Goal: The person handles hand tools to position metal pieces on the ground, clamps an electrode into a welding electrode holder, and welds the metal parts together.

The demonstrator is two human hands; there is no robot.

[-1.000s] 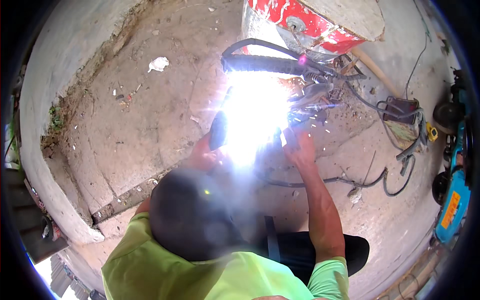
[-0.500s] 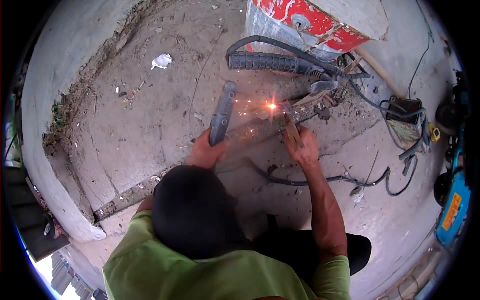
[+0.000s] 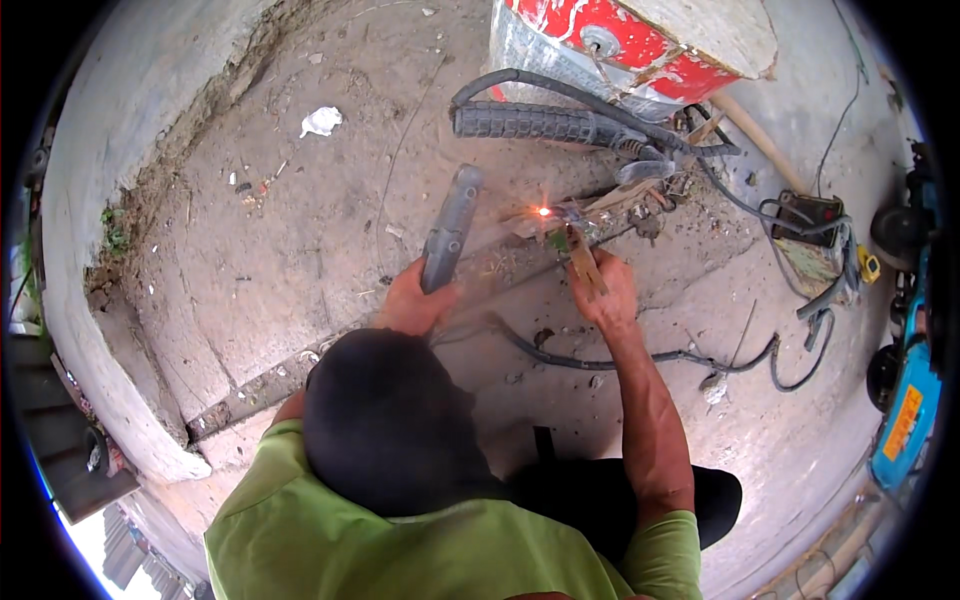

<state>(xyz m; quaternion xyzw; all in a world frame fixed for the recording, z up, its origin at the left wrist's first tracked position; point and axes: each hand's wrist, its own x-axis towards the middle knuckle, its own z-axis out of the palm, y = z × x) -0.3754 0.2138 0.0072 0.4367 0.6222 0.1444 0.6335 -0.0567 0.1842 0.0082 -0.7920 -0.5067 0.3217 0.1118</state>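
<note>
My left hand (image 3: 415, 300) is closed round the base of a dark grey handle with round fittings, apparently a welding electrode holder (image 3: 452, 228), tilted with its top leaning right. Any rod between it and the glow is too faint to make out. A bright orange welding spark (image 3: 544, 211) burns to the right of the holder, at the end of a low jumble of metal. My right hand (image 3: 606, 290) grips a flat brown strip (image 3: 586, 262), whose far end lies just below the spark. A dark rounded shape (image 3: 390, 420) hides most of my left forearm.
A ribbed black handle with a looped cable (image 3: 540, 122) lies before a red and white block (image 3: 640, 50). Another black cable (image 3: 640, 362) snakes across the ground. At right are a small dark box (image 3: 808, 218) and a blue machine (image 3: 905, 425); a low concrete edge (image 3: 110, 370) borders the left.
The electrode holder has shifted slightly right. The spark has become smaller, and fewer stray sparks and less haze surround it. My right hand stays about where it was.
</note>
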